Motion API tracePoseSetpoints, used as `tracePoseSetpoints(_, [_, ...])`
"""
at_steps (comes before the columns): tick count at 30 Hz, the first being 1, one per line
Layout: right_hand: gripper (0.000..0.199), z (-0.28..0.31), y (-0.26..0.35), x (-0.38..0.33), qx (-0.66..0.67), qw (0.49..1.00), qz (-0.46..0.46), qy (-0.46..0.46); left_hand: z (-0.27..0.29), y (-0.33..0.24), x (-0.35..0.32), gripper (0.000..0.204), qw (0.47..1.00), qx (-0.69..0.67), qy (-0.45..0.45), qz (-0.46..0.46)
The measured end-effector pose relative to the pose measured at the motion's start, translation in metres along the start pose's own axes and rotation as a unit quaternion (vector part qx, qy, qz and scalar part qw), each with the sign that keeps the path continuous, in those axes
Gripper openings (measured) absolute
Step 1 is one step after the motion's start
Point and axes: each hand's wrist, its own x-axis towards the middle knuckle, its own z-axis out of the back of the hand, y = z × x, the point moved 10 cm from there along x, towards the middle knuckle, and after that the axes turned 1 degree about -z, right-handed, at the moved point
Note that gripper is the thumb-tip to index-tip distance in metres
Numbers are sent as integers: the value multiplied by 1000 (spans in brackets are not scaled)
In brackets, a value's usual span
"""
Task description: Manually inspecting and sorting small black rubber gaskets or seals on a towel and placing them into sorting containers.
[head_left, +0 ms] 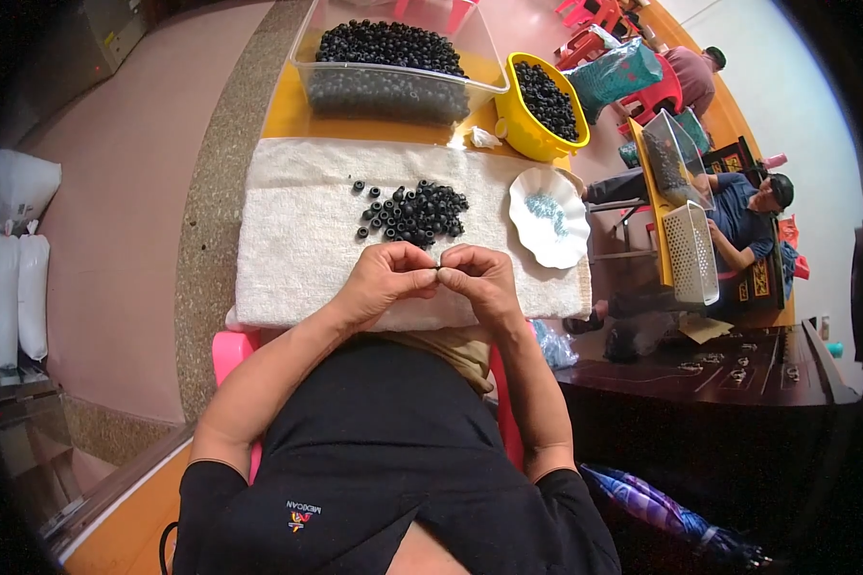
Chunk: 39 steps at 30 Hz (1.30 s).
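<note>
My left hand (388, 281) and my right hand (482, 280) meet at the near side of a white towel. Both are closed, thumb and fingertips pinched together. Between the fingertips a small black part (438, 269) barely shows; most of it is covered. Just beyond my fingers lies a loose pile of small black ring-shaped and rounded parts (420, 213), with a few strays at its left. To the right of the pile stands a white scalloped dish (571, 251) holding tiny pale, shiny pieces. The white towel (292, 240) lies under the pile and dish.
Behind the towel are a clear plastic bin (494, 77) and a yellow basket (537, 147), both filled with black parts. A crumpled white tissue (484, 138) lies between them. At right, another person (738, 216) sits by a white perforated basket (690, 254). White sacks (19, 287) stand far left.
</note>
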Motion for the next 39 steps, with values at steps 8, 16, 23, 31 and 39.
tracePoseSetpoints(8, [8, -3, 21, -2, -153, 982, 108, 4, 1, -1, -1, 15, 1000, 4, -13, 0])
tracePoseSetpoints(16, [11, -2, 22, -5, -196, 971, 139, 8, 0, 1, 0, 17, 1000, 10, -8, 1])
tracePoseSetpoints(23, [12, -14, 38, -10, -272, 946, 178, -9, 2, 2, 0, 15, 1000, 22, -10, -3])
tracePoseSetpoints(31, [16, -17, 42, -14, -289, 931, 220, -24, 4, 2, -1, 14, 999, 11, -30, -1])
tracePoseSetpoints(39, [24, -30, 59, -24, -393, 865, 304, -70, 6, 0, 0, 14, 999, -7, -54, -1])
